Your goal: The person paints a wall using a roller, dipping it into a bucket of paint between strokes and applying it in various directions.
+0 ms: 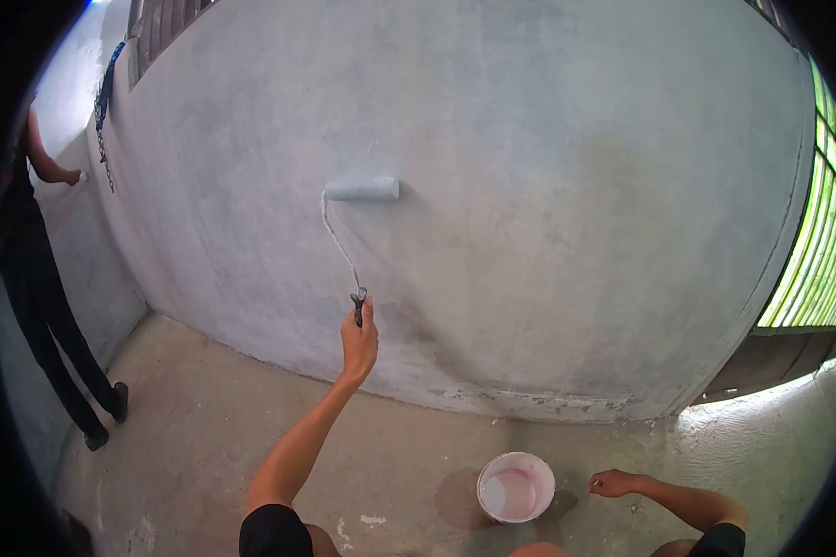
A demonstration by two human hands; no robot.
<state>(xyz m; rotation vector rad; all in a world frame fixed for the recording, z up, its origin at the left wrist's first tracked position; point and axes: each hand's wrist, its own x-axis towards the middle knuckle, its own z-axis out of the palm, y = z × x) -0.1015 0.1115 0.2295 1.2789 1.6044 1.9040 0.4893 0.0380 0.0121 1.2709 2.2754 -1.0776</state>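
Observation:
My left hand (pixel 360 342) is closed round the black handle of a paint roller (pixel 362 189), whose pale sleeve lies level against the grey wall (pixel 529 232). A bent, paint-smeared rod joins handle and sleeve. Lower right, my right hand (pixel 613 483) hangs with its fingers curled, apart from the white bucket (pixel 515 487) beside it on the floor. Pinkish-white paint shows inside the bucket. Whether anything is inside the curled right fingers is too small to make out.
A person (pixel 42 269) in dark clothes stands at the far left, one hand at the side wall. A chain (pixel 104 153) hangs near that corner. Green slats (pixel 813 241) close the right side above a dark board. The concrete floor (pixel 204 408) has pale stains.

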